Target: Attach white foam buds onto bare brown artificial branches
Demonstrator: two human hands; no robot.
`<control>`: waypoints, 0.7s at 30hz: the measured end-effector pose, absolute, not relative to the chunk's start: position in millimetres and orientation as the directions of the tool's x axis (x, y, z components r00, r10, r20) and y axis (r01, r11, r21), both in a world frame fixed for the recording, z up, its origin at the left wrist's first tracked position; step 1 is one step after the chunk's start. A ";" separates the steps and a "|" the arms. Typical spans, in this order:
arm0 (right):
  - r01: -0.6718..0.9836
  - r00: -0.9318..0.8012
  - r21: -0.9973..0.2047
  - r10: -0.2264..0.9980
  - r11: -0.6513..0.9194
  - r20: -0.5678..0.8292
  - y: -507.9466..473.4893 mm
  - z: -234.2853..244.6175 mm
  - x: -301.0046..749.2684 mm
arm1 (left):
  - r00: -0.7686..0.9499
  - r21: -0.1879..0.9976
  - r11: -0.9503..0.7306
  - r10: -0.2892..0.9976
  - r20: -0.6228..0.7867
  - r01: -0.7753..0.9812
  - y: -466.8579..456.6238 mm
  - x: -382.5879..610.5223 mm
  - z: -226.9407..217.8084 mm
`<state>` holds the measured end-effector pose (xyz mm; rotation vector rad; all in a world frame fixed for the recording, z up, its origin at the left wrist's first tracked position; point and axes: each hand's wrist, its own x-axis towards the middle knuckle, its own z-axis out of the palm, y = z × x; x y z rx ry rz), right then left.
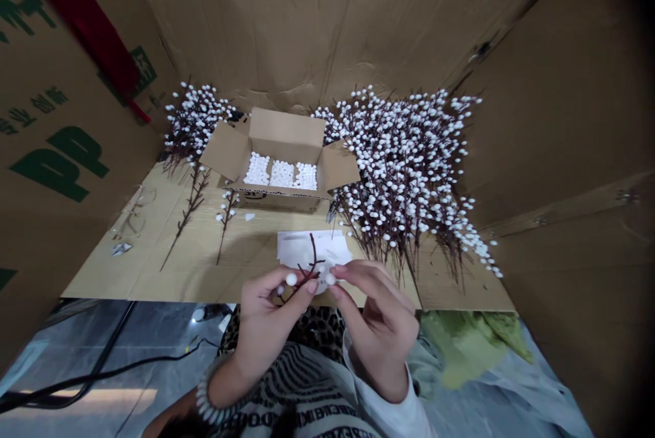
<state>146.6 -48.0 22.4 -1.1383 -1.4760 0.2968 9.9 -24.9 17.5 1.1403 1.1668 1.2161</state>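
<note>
My left hand (269, 318) is closed around a dark brown twig (310, 271) that carries a couple of white foam balls. My right hand (376, 318) pinches a small white foam ball (330, 279) against a tip of that twig. Both hands hover just above the near edge of the cardboard work surface (168, 267). Right behind them lies a white sheet (301, 247). Farther back stands an open cardboard box (280, 158) filled with white foam balls.
A large pile of finished branches with white balls (409, 172) lies at the right, a smaller bundle (194, 121) at the back left. Two loose twigs (189, 209) lie left of the box. Cardboard walls surround the table. A green cloth (465, 339) and black cables (102, 373) sit below.
</note>
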 end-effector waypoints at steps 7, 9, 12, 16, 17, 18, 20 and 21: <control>0.507 0.097 -0.691 0.763 0.515 0.640 -46.5 24.6 145.5 | -0.037 0.979 -0.179 0.982 0.184 0.101 -22.3 12.3 19.8; 0.519 0.084 -0.679 0.759 0.520 0.646 -45.9 25.1 144.9 | -0.025 0.941 -0.287 0.955 0.296 0.178 -21.1 11.9 19.4; 0.537 0.071 -0.658 0.750 0.527 0.658 -45.2 26.3 144.5 | 0.027 0.842 -0.454 0.884 0.467 0.291 -20.5 9.4 17.6; 0.537 0.058 -0.665 0.764 0.519 0.643 -44.7 24.7 145.2 | 0.082 0.741 -0.539 0.826 0.557 0.400 -22.4 6.1 16.6; 0.527 0.064 -0.674 0.767 0.517 0.639 -44.8 23.1 145.1 | 0.084 0.731 -0.545 0.821 0.565 0.412 -22.9 6.0 16.9; 0.512 0.076 -0.686 0.769 0.516 0.635 -44.8 21.0 144.6 | 0.081 0.728 -0.545 0.819 0.568 0.416 -23.2 6.1 17.2; 0.476 0.121 -0.714 0.766 0.514 0.632 -45.0 15.9 142.4 | 0.068 0.735 -0.539 0.822 0.565 0.411 -23.5 7.4 17.6; 0.457 0.152 -0.728 0.762 0.511 0.629 -45.1 13.4 140.9 | 0.059 0.743 -0.533 0.826 0.561 0.404 -23.5 8.4 17.8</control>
